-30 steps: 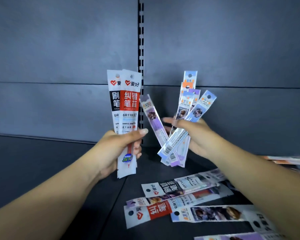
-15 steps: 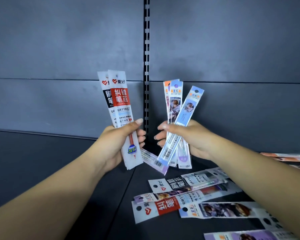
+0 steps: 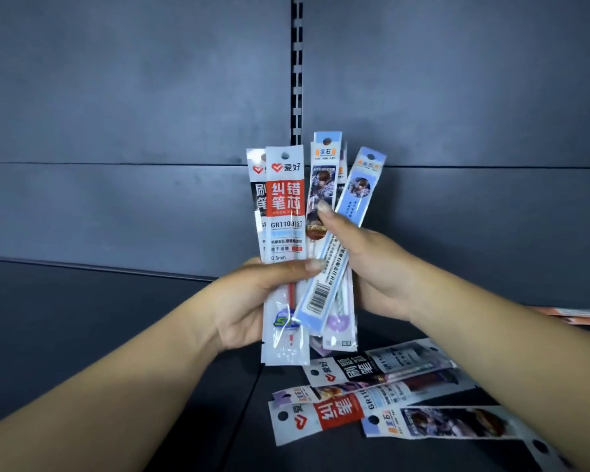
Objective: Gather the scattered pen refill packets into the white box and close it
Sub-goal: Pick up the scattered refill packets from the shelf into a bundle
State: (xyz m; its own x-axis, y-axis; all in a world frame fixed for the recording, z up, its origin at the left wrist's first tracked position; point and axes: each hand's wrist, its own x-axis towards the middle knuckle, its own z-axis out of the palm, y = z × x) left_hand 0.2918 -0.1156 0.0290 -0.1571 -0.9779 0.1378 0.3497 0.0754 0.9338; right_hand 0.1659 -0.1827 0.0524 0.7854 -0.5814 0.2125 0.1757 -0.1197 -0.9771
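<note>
My left hand [image 3: 252, 301] holds two upright white refill packets [image 3: 283, 212], the front one with a red label. My right hand [image 3: 372, 264] grips several narrower blue and purple packets [image 3: 351, 212], pressed against the right side of the left bundle. The two bundles touch and partly overlap in front of me. More packets lie loose on the dark shelf below: a black-labelled one [image 3: 372, 367], a red-labelled one [image 3: 334, 413] and a picture one [image 3: 450, 422]. The white box is not in view.
A dark grey shelf [image 3: 82, 335] with a grey back panel and a slotted upright rail [image 3: 297, 69] at the middle. More packets [image 3: 579, 316] lie at the far right edge, partly cut off.
Both hands have come together: the right bundle has swung left against the left bundle. The purple packet that stuck out low between the hands is now tucked in with the rest.
</note>
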